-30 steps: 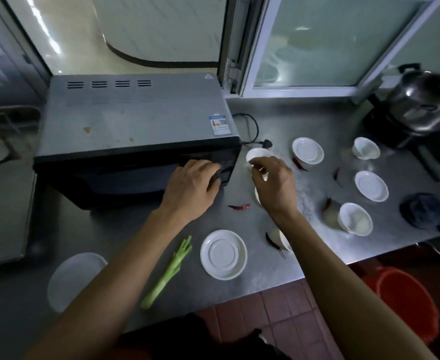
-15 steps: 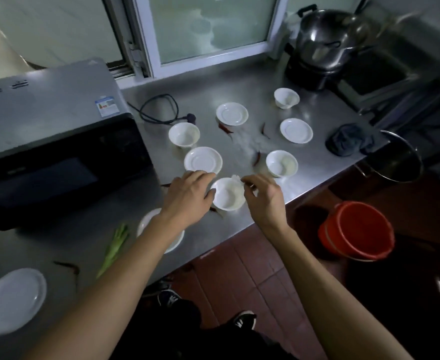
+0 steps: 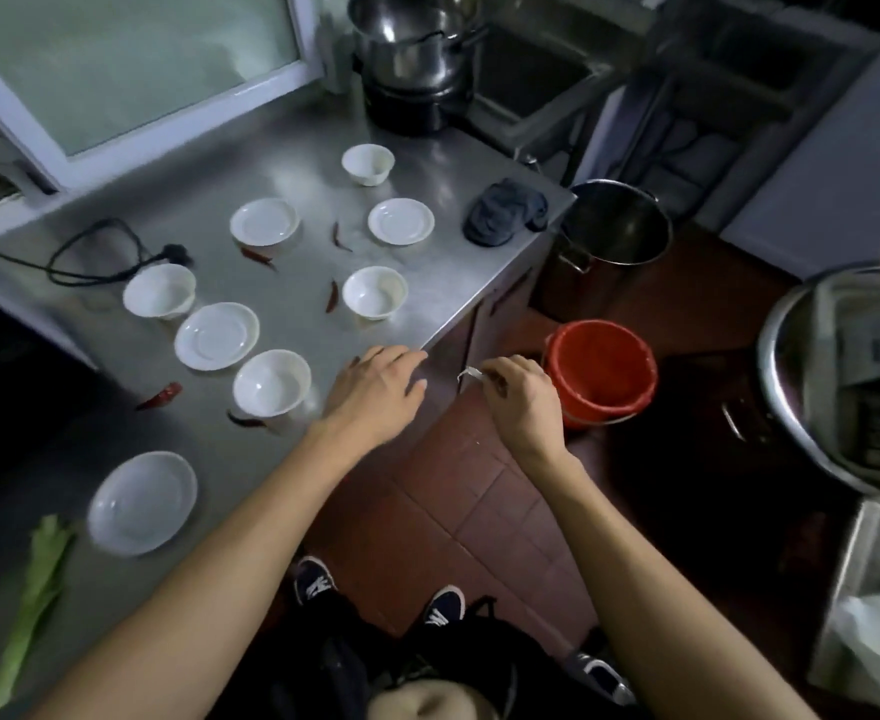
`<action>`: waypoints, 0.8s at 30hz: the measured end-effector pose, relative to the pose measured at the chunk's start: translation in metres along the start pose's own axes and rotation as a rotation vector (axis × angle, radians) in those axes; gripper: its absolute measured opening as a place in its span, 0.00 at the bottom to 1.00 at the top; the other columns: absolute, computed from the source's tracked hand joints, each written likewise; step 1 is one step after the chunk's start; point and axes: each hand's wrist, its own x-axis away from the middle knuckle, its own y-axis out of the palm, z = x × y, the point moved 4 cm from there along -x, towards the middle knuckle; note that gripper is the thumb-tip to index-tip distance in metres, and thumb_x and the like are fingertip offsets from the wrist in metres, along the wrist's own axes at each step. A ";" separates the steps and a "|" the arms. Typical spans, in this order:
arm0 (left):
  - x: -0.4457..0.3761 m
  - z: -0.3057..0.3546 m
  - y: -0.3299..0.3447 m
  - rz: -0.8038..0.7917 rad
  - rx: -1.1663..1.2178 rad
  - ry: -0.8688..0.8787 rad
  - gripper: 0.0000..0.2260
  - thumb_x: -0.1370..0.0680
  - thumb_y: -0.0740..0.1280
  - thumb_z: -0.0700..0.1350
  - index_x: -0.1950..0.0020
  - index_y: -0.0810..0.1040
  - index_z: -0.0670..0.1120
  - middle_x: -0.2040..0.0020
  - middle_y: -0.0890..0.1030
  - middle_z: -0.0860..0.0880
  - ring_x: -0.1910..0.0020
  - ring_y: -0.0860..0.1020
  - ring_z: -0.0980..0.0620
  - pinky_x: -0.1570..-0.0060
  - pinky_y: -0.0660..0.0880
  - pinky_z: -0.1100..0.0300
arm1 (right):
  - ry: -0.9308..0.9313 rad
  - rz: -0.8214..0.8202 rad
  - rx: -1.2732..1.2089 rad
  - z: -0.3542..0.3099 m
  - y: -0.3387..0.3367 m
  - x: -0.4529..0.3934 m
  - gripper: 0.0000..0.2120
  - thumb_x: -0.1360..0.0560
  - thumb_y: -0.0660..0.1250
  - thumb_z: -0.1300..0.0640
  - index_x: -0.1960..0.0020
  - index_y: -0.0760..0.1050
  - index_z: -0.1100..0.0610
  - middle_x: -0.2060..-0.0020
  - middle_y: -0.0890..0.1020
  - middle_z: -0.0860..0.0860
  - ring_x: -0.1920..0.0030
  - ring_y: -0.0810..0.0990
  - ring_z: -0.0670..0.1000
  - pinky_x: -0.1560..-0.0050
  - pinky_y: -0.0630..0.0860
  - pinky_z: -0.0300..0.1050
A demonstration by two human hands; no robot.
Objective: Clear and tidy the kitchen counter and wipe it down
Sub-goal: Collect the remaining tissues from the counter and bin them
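Note:
The steel counter (image 3: 443, 283) carries several white bowls and saucers, among them a bowl (image 3: 271, 381) near the front edge and a saucer (image 3: 217, 335) behind it. Dried red chillies (image 3: 160, 396) lie scattered between them. My left hand (image 3: 381, 389) rests flat, fingers straight, on the counter's front corner beside that bowl. Off the counter's edge, my right hand (image 3: 518, 392) pinches a small pale scrap (image 3: 469, 374) above the floor, just left of the red bucket (image 3: 601, 368). A dark grey cloth (image 3: 505, 213) lies bunched at the counter's right edge.
A steel pot (image 3: 412, 39) stands on a black cooker at the back. A large steel stockpot (image 3: 614, 226) sits on the floor behind the bucket. A black power cord (image 3: 100, 252) and a green stalk (image 3: 32, 605) lie on the counter's left part. Steel basins stand at right.
My view has swung right, away from the microwave. My right hand has carried the pale scrap off the counter toward the red bucket. My left hand slid from the bowl to the counter corner.

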 end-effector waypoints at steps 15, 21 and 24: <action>-0.112 0.092 0.098 -0.269 0.004 0.220 0.19 0.19 0.61 0.54 0.29 0.72 0.52 0.32 0.75 0.53 0.34 0.71 0.48 0.38 0.69 0.51 | 0.354 0.042 0.139 0.145 -0.041 -0.006 0.08 0.27 0.71 0.60 0.49 0.83 0.53 0.53 0.84 0.48 0.51 0.80 0.52 0.53 0.77 0.49; -0.183 0.092 0.137 -0.371 0.060 0.233 0.19 0.19 0.61 0.53 0.29 0.72 0.52 0.33 0.76 0.52 0.35 0.73 0.48 0.38 0.69 0.51 | 0.445 -0.022 0.156 0.183 -0.030 -0.056 0.08 0.26 0.71 0.58 0.48 0.83 0.53 0.52 0.84 0.48 0.51 0.79 0.50 0.52 0.77 0.47; -0.214 0.098 0.149 -0.414 0.073 0.258 0.19 0.19 0.62 0.53 0.29 0.72 0.51 0.33 0.76 0.52 0.35 0.73 0.47 0.36 0.70 0.51 | 0.493 -0.029 0.155 0.203 -0.030 -0.079 0.08 0.26 0.71 0.60 0.48 0.83 0.52 0.52 0.84 0.47 0.52 0.79 0.48 0.53 0.78 0.47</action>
